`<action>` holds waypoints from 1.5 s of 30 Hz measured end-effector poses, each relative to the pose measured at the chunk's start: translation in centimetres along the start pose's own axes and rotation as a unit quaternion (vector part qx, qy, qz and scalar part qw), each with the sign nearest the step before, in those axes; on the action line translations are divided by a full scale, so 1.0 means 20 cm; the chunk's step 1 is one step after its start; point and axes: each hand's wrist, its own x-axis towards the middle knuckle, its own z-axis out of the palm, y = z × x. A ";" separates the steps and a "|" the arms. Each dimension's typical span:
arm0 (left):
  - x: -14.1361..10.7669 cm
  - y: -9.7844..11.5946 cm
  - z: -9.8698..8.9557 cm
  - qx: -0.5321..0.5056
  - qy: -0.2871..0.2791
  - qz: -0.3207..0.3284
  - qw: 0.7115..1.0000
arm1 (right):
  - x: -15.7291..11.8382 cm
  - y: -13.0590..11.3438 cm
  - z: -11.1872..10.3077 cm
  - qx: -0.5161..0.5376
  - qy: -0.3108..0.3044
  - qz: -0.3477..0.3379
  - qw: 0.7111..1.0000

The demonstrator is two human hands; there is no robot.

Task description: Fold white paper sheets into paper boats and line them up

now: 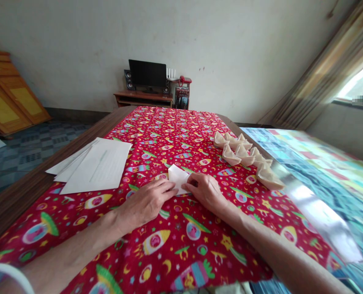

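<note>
A small piece of folded white paper (pixel 178 178) lies on the red patterned cloth in front of me, its top end pointed. My left hand (pixel 152 198) holds its left lower edge, fingers together and pressed down on it. At the right edge, my right hand (pixel 206 188) has thumb and fingers closed on the paper. The fingertips of both hands partly cover its lower part. To the left lies a fanned stack of white sheets (pixel 100 167) with faint print. Several folded paper pieces (pixel 242 153), cream-coloured and peaked, stand in a cluster to the right.
The red cloth (pixel 181 228) covers most of a brown wooden table (pixel 10 210). Beyond its far end are a black monitor (pixel 148 74), speakers and a red telephone (pixel 182 80). A bed with a patterned cover (pixel 306 163) adjoins the right side; a wooden cabinet (pixel 12 94) stands left.
</note>
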 end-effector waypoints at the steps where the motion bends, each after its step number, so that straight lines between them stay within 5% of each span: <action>1: 0.00 0.00 0.00 0.001 -0.002 0.000 1.000 | 0.00 0.00 0.00 -0.001 -0.001 0.002 1.000; 15: 0.02 0.04 -0.05 -0.051 -0.031 -0.018 0.998 | -0.01 -0.01 -0.01 -0.003 0.010 -0.007 1.000; 31: 0.00 0.00 0.02 -0.034 -0.035 0.011 0.999 | 0.00 0.01 -0.01 -0.011 -0.002 -0.013 1.000; 38: 0.00 0.01 0.01 -0.026 -0.058 -0.011 0.998 | -0.04 -0.01 -0.02 -0.102 0.082 -0.185 0.974; 42: 0.01 0.03 -0.02 -0.042 -0.066 -0.014 0.997 | -0.12 -0.07 -0.03 -0.118 0.039 -0.325 0.937; 45: 0.01 0.04 -0.04 -0.035 -0.060 -0.018 0.997 | -0.18 -0.08 -0.03 -0.125 0.018 -0.332 0.935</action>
